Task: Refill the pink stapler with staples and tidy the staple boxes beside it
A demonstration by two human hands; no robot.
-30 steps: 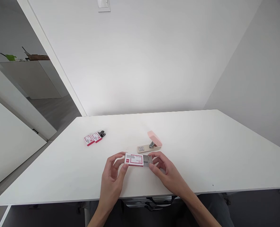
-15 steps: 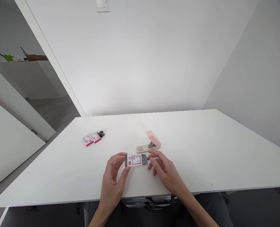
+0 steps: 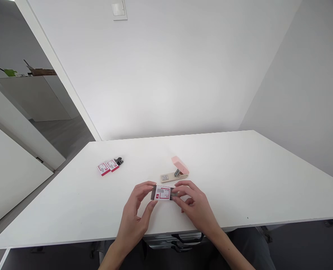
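Both hands meet over the near middle of the white table around a small white and red staple box. My left hand pinches its left end between thumb and fingers. My right hand grips the right end, where a grey inner tray shows slightly. Just behind the box lies a pink and beige stapler, swung open so its metal channel shows.
Two more red and white staple boxes lie at the table's left with a small black clip beside them. White walls stand behind and to the right. A doorway opens at the left. Dark items show under the near table edge.
The grey inner tray, pulled out to the right a second ago, has slid back into the box sleeve. Both hands have drawn closer together around the box.
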